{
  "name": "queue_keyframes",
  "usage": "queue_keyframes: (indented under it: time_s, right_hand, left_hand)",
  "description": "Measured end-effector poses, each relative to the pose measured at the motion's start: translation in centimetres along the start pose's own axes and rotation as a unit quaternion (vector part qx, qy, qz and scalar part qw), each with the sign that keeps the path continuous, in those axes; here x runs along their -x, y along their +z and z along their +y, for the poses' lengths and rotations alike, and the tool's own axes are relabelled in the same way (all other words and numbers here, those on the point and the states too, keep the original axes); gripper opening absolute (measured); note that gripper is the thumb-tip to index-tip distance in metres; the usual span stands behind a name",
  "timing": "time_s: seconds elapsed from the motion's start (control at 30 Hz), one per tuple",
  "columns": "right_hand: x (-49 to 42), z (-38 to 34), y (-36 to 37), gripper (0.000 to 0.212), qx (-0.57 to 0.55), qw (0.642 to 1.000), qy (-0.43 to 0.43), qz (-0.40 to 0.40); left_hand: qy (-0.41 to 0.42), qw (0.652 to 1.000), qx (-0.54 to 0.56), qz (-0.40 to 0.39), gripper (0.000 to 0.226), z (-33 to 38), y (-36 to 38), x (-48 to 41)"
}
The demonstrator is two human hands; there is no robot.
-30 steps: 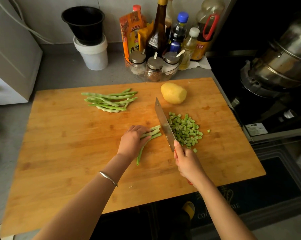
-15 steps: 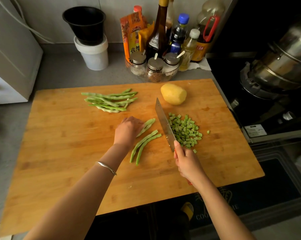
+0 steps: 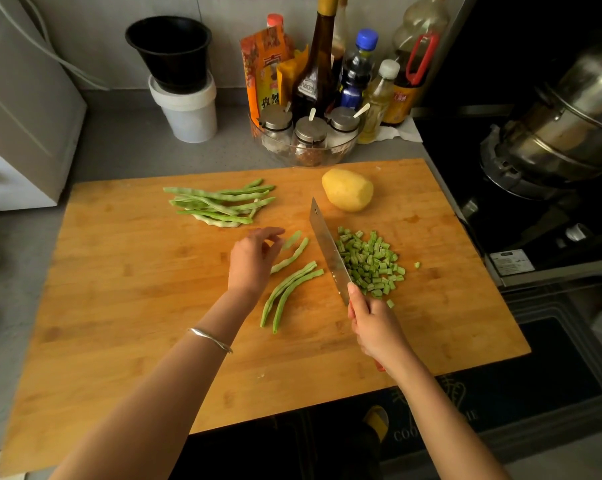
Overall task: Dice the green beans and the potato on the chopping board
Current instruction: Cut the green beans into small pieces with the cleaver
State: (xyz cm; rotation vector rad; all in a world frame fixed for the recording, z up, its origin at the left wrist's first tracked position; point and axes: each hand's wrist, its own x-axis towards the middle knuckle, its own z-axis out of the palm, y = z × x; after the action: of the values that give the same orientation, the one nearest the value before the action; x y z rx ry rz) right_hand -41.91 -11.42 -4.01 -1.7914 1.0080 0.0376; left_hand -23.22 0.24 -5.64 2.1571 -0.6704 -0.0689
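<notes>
Bean dicing underway. Left hand fingers spread, empty, above loose beans. Right hand fingers wrapped round knife handle. Next: bunch beans, resume cutting.

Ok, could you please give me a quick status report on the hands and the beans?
Left hand open above loose beans. Right hand shut on knife. Diced pile right of blade; bean bundle, potato uncut. Nothing obstructing.

On the wooden chopping board, whole green beans lie near the far edge, the peeled yellow potato to their right. Diced bean pieces sit right of the steel cleaver; loose beans left.
</notes>
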Motion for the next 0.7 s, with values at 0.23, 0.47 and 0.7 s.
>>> queue_keyframes:
  time_s: [0.23, 0.47, 0.7]
  right_hand:
    - [-0.1, -0.1, 0.0, 0.056, 0.005, 1.000, 0.005, -0.002]
    - [-0.1, -0.2, 0.0, 0.057, 0.008, 1.000, 0.002, -0.001]
    - [0.0, -0.3, 0.0, 0.056, 0.008, 1.000, 0.002, -0.002]
  left_hand:
    - [0.109, 0.986, -0.075, -0.103, 0.030, -1.1, 1.5, 2.6]
    - [0.074, 0.991, -0.091, -0.066, 0.032, -0.2, 1.0, 1.9]
    - [-0.039, 0.981, -0.129, -0.137, 0.019, -0.6, 1.5, -0.5]
